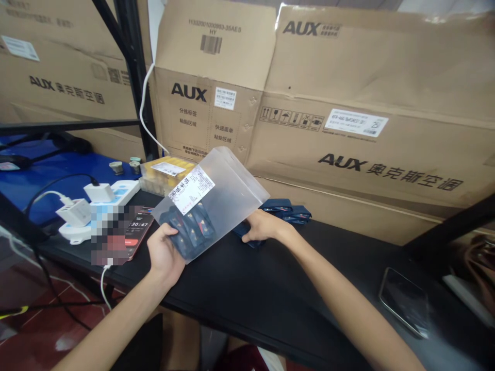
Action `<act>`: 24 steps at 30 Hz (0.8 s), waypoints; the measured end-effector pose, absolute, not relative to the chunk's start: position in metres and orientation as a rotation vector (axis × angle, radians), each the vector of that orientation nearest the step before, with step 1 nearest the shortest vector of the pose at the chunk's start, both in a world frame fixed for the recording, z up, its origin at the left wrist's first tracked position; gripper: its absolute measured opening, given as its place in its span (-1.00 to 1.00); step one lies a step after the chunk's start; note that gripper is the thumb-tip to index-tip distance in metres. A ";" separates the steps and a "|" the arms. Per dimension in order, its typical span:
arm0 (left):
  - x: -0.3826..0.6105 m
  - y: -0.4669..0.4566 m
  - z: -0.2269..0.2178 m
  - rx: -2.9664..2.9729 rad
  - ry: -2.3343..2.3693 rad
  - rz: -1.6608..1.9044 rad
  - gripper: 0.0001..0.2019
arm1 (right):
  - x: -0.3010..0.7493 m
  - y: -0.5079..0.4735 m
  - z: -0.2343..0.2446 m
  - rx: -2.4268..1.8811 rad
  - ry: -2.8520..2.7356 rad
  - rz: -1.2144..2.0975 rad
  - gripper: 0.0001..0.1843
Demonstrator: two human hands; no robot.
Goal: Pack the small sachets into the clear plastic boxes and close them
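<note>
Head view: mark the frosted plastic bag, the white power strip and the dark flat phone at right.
frosted plastic bag [228, 198], head view, bare upper panel.
white power strip [124, 191], head view, right end.
dark flat phone [404, 301], head view, screen middle.

Use the bare black tabletop [251, 288] between your forearms and along the near edge as the main free passage. The rear is closed: the cardboard boxes [348, 129] form an unbroken wall behind the work area. The translucent bag [216, 198], tilted up in your left hand [164, 255], blocks the centre-left approach. Just beyond your right hand [263, 226], the dark blue packets [288, 210] lie at the foot of the boxes. On the left, the power strip [112, 198], the phone [137, 232] and the clear box [166, 172] crowd the surface, with the black upright [133, 77] and white cable [145, 103] behind. On the right, pass around the flat dark device [404, 301] and the slanted black bar [448, 226].
</note>
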State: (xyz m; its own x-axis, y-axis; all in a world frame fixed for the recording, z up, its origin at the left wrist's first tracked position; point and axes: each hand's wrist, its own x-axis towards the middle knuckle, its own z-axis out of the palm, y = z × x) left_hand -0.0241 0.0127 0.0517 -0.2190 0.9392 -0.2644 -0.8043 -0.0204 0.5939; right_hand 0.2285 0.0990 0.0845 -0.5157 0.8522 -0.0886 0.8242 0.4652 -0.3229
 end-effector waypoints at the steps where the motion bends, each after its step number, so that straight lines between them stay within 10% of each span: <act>1: -0.024 0.013 0.052 0.238 0.765 1.624 -0.62 | 0.231 0.100 0.087 -1.503 -2.610 0.510 -0.32; 12: -0.022 0.009 0.054 0.232 0.827 1.554 -0.67 | 0.255 0.097 0.161 -0.607 -1.497 0.913 -0.30; 24: -0.021 0.010 0.055 0.261 0.818 1.558 -0.65 | 0.244 0.060 0.185 -0.482 -1.724 1.076 -0.24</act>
